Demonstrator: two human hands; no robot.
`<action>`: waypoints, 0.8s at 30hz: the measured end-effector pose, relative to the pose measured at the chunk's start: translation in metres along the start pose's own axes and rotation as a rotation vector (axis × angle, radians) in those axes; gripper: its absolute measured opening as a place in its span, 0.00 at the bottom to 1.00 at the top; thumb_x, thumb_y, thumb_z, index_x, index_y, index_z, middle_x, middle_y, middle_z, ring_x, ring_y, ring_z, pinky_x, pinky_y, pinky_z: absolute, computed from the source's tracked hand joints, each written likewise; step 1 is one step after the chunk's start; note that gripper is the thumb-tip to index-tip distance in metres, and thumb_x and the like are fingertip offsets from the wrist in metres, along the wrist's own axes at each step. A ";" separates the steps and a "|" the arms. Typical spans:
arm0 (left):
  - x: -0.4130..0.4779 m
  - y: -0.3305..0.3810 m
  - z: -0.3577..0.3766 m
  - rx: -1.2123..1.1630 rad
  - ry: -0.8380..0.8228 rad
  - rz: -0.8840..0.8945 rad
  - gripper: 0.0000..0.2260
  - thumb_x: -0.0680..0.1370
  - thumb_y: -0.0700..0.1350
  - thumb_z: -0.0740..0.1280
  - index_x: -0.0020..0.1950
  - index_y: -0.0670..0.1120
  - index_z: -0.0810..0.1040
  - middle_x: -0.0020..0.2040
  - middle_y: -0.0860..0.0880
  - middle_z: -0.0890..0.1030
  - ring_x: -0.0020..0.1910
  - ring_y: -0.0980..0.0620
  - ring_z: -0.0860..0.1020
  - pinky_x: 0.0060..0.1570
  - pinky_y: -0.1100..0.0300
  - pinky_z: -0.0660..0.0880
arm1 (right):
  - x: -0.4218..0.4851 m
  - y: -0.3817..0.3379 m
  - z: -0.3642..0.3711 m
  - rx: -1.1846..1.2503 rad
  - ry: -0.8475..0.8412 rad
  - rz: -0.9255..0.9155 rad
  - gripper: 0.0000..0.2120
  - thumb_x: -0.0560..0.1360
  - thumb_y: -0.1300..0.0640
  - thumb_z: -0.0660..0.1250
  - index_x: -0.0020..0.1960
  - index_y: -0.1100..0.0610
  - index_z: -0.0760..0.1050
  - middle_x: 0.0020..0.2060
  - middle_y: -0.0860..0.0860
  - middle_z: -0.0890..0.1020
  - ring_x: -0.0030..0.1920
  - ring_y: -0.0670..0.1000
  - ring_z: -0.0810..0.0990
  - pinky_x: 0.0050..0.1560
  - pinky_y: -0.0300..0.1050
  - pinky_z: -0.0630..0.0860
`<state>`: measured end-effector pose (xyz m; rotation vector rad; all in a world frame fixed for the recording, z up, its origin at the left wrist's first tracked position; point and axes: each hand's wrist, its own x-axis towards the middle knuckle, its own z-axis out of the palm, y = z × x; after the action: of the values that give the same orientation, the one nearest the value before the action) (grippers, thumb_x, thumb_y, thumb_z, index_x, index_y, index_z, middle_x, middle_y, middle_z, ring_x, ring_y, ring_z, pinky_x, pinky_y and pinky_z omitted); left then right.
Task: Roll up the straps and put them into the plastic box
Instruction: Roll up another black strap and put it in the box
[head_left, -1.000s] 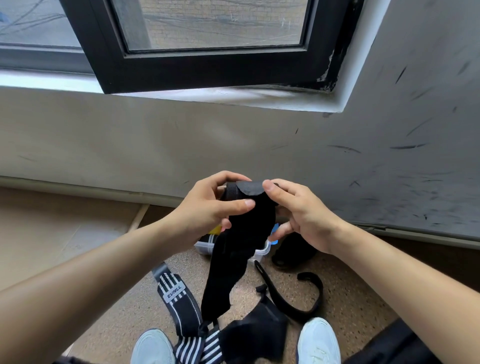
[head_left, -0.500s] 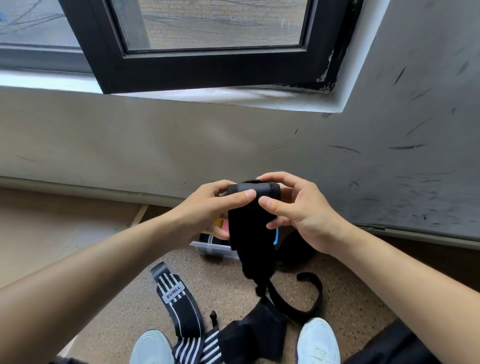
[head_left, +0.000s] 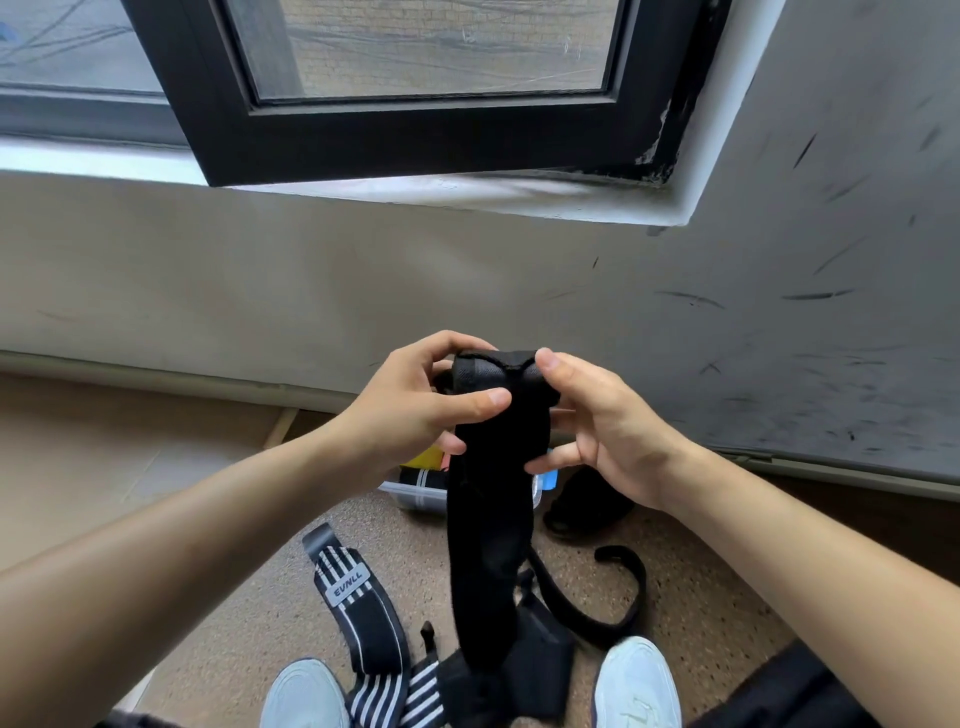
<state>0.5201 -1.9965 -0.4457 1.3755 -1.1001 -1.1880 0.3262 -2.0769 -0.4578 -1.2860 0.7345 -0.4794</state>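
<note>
On speckled floor (head_left: 410, 551) below scuffed wall (head_left: 779, 338) and window (head_left: 415, 130), a striped strap (head_left: 358, 613)

Only one word can be read: "EVNLL", in dark capitals on a small grey tag (head_left: 348, 583). The tag sits across a striped strap (head_left: 370, 631), black with white lines, lying on the floor. It is below and to the left of the spot where the left hand (head_left: 415, 405) and right hand (head_left: 608, 431) pinch the black strap (head_left: 491, 519). The letters slant, rising to the right.
</note>
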 end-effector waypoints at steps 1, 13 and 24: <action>0.000 -0.001 0.001 -0.001 0.006 0.011 0.15 0.75 0.38 0.76 0.60 0.48 0.81 0.48 0.50 0.85 0.42 0.53 0.83 0.30 0.61 0.78 | 0.001 -0.001 0.000 -0.013 0.008 0.019 0.28 0.75 0.37 0.65 0.65 0.56 0.78 0.60 0.58 0.83 0.55 0.55 0.85 0.43 0.54 0.83; -0.002 -0.010 0.007 0.168 0.037 0.224 0.21 0.72 0.31 0.77 0.61 0.46 0.79 0.51 0.48 0.85 0.49 0.59 0.83 0.50 0.62 0.80 | -0.001 -0.002 0.002 -0.011 0.049 0.076 0.21 0.78 0.39 0.66 0.58 0.55 0.81 0.44 0.53 0.85 0.42 0.51 0.85 0.31 0.45 0.79; -0.001 -0.005 -0.001 0.022 -0.159 -0.221 0.20 0.73 0.56 0.72 0.65 0.55 0.80 0.57 0.53 0.85 0.52 0.52 0.84 0.34 0.61 0.78 | 0.000 -0.003 -0.006 0.027 0.087 -0.096 0.16 0.78 0.55 0.71 0.63 0.60 0.78 0.56 0.58 0.84 0.55 0.56 0.85 0.38 0.49 0.81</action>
<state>0.5208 -1.9951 -0.4503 1.4676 -1.0940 -1.4702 0.3220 -2.0811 -0.4555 -1.2851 0.7385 -0.6246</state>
